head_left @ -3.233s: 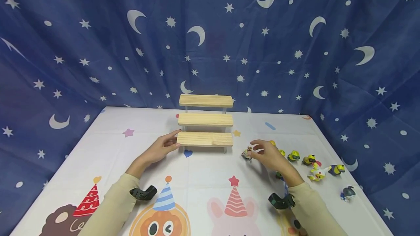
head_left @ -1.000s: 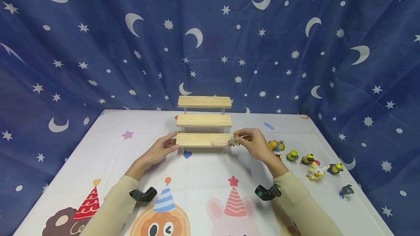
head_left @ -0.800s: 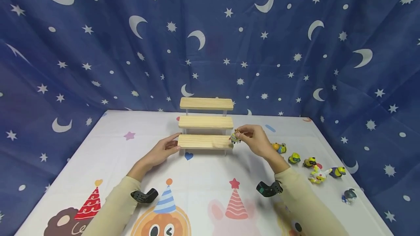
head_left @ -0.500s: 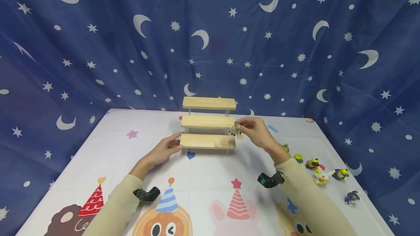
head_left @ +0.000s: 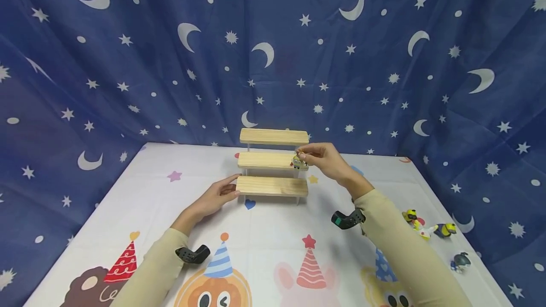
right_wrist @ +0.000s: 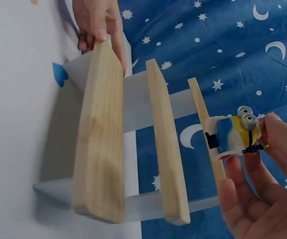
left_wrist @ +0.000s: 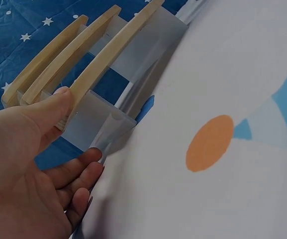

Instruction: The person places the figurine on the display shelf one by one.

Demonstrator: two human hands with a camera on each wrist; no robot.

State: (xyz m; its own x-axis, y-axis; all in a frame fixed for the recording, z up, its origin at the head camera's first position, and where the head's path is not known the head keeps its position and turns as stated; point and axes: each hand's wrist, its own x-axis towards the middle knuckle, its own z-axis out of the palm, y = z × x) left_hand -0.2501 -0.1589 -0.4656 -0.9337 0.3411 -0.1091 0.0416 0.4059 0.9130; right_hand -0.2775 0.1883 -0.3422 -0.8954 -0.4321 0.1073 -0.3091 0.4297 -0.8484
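My right hand [head_left: 326, 158] pinches a small minion figure [right_wrist: 235, 132] by its head end, between thumb and fingertips. The figure is yellow and blue, with round silver goggles, and its base points toward the shelves. In the head view it overlaps the right end of the middle board [head_left: 264, 159]. A three-tier stand with pale wooden boards and clear supports stands at the table's back centre. My left hand [head_left: 217, 196] holds the left end of its lowest board [head_left: 270, 185]. The thumb [left_wrist: 58, 102] lies on that board's end, with the lower fingers beside the clear support [left_wrist: 96, 119].
Several small toy figures lie on the right of the table, among them a yellow-and-dark one [head_left: 445, 230] and a grey-headed one [head_left: 460, 262]. My right sleeve covers part of that group. A blue star-and-moon curtain [head_left: 273, 84] hangs right behind the stand.
My right hand has picked up the minion figure from the table, carried it left to the lowest board's right end, then raised it to the middle board. My left hand stays on the stand.
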